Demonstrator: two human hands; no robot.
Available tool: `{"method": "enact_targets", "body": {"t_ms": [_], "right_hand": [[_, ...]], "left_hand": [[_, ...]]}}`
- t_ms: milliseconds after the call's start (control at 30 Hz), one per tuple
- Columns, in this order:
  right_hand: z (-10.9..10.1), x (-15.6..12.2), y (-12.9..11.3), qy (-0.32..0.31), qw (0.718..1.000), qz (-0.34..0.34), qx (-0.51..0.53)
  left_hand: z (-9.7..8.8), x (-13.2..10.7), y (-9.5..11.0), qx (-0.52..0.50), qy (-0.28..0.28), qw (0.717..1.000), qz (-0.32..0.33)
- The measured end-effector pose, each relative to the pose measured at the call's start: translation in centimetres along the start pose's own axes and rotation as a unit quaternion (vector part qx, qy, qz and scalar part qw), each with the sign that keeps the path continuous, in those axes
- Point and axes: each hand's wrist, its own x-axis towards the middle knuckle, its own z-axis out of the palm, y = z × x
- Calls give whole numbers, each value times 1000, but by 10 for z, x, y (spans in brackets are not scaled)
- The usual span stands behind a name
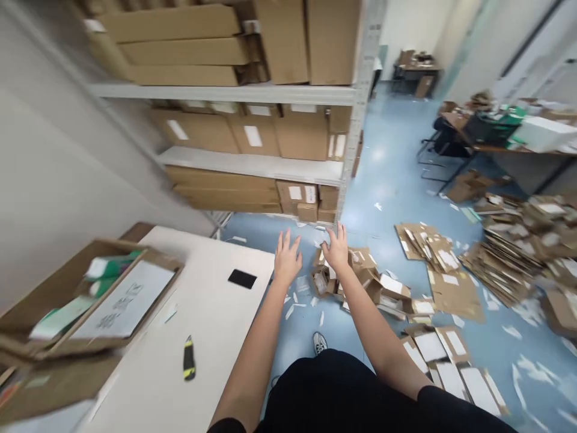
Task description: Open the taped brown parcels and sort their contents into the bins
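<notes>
Both of my arms reach forward over the floor, beside the table's right edge. My left hand (287, 261) is in the air with its fingers spread and nothing in it. Close to it on the right, my right hand (336, 248) is also raised, fingers apart, holding nothing. Beneath and behind the right hand lie opened cardboard boxes (374, 282) on the floor. A black phone (242, 278) lies flat on the white table (211, 319), left of my left hand. Nearer to me on the table is a black and yellow utility knife (189, 359).
A metal shelf (252, 92) packed with cardboard boxes stands ahead. An open carton (148, 252) with green and white items sits on the table's left. Flattened cardboard (500, 273) and paper scraps litter the blue floor at right. A cluttered desk (518, 141) stands farther back.
</notes>
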Motion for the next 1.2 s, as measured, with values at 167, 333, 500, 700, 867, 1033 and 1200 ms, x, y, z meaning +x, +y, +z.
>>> {"method": "enact_targets", "body": {"t_ms": [167, 333, 500, 700, 867, 1033, 1200], "right_hand": [[52, 1, -106, -68, 985, -131, 89], [90, -34, -234, -147, 944, -241, 174], [115, -95, -341, -221, 888, -338, 221], [144, -129, -385, -275, 858, -386, 201], [194, -98, -342, -278, 889, -332, 148], [274, -69, -267, -313, 913, -243, 100], [352, -66, -207, -413, 894, -173, 34]], "left_hand": [[-67, -56, -74, 45, 58, 991, -109], [-144, -140, -141, 81, 138, 967, -196], [-203, -234, -194, 92, 215, 931, -282], [-216, -303, -231, 73, 241, 895, -369], [-176, -288, -252, 39, 200, 891, -405], [-118, -248, -269, 20, 134, 900, -413], [-73, -236, -281, 21, 58, 900, -431]]}}
